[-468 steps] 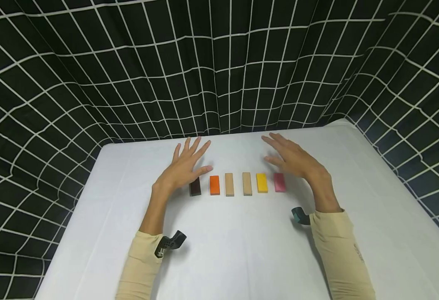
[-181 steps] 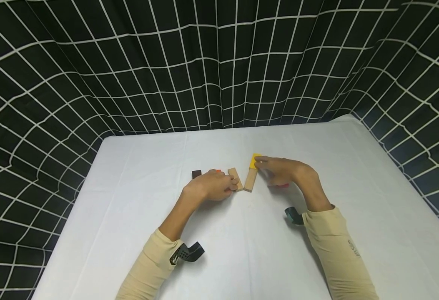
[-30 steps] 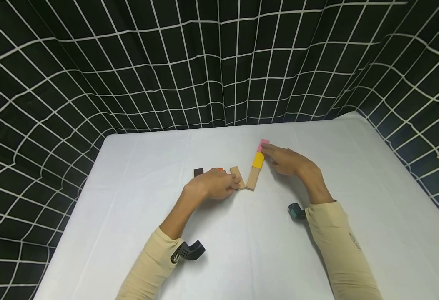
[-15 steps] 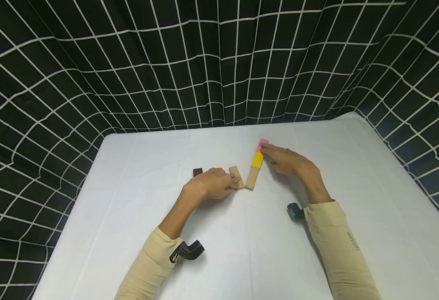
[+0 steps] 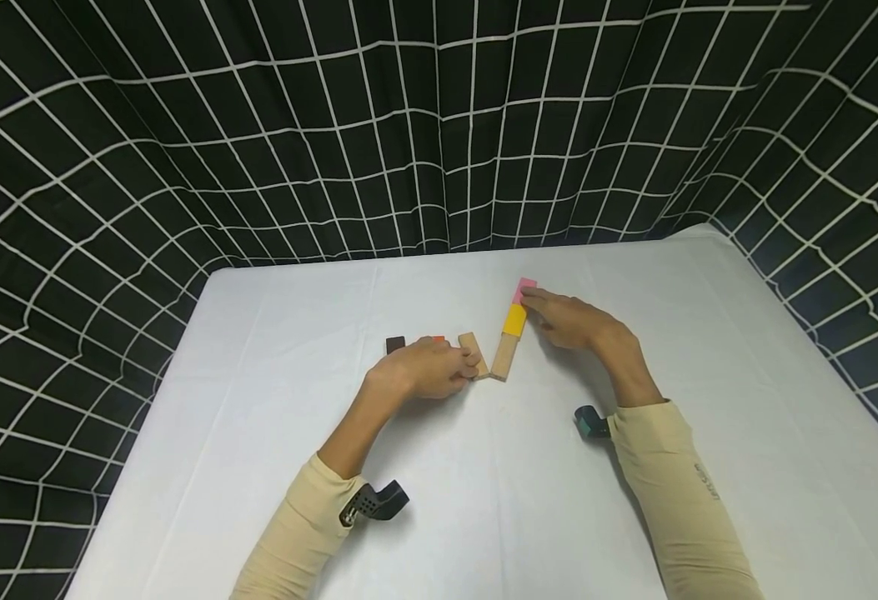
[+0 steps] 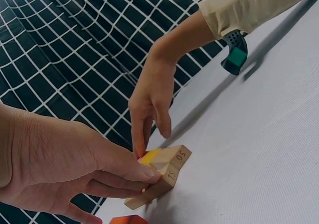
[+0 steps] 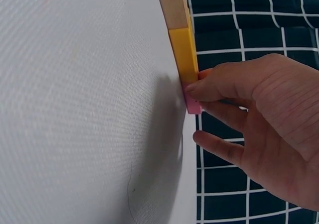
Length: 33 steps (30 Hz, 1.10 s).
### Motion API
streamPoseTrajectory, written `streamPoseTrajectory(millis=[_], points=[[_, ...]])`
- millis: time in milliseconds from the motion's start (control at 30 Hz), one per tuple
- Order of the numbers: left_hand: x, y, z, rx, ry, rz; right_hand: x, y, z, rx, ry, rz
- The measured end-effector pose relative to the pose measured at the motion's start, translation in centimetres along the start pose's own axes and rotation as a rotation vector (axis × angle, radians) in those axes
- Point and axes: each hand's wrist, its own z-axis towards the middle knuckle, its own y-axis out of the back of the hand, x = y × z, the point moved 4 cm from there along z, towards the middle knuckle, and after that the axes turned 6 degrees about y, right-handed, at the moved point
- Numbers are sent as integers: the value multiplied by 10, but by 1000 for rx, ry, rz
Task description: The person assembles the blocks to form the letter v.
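Observation:
My left hand (image 5: 427, 369) pinches the left plain wooden block (image 5: 471, 343) between thumb and fingers. That block tilts and its near end meets the near end of the right wooden block (image 5: 504, 357), making a V. Beyond the right wooden block a yellow block (image 5: 514, 319) and a pink block (image 5: 529, 285) continue the same slanting line, end to end. My right hand (image 5: 574, 321) holds the pink block at the far end, its thumb against the pink side (image 7: 193, 106) in the right wrist view. Handwritten marks show on the wooden blocks' ends in the left wrist view.
A dark brown block (image 5: 395, 343) and an orange block (image 5: 439, 338) lie left of the V, partly hidden behind the left hand. The white-covered table (image 5: 484, 500) is bordered by a black curtain (image 5: 378, 125) with a white grid.
From a straight row of separate blocks, the wooden ones now form a V. The right hand has moved from yellow to pink, which now extends the line. The last second shows almost no movement.

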Motion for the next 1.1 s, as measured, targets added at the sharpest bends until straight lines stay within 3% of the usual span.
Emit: streamPoseTrajectory(millis=[1100], points=[[0, 1, -1, 1, 14, -31, 0, 1, 1, -21, 49, -20]])
